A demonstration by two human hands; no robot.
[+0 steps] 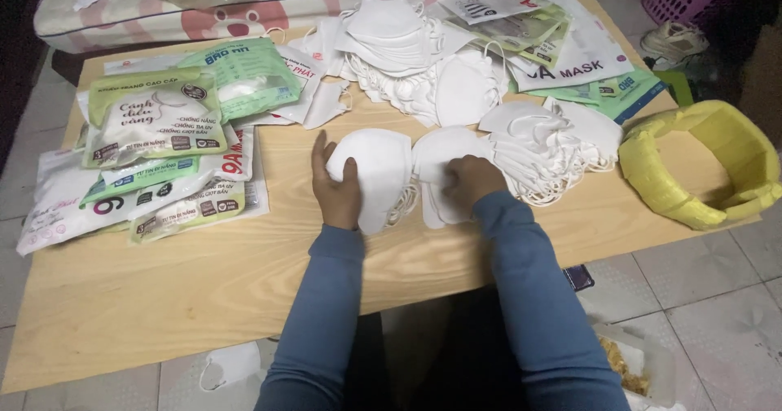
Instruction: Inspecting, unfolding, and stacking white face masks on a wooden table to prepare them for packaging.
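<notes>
Head view: left hand (336, 189) grips a white mask (376, 173); right hand (471, 180) clutches a second mask (440, 154).

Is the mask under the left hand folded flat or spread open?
Folded flat: the mask lies as one smooth half-shape on the board, left hand gripping its edge.

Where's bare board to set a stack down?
The near strip of the wooden board, below the flat packets and left of the left hand, is bare. So is a smaller patch between the right hand and the yellow foam ring. The far half is crowded with the loose mask pile and more packets.
</notes>
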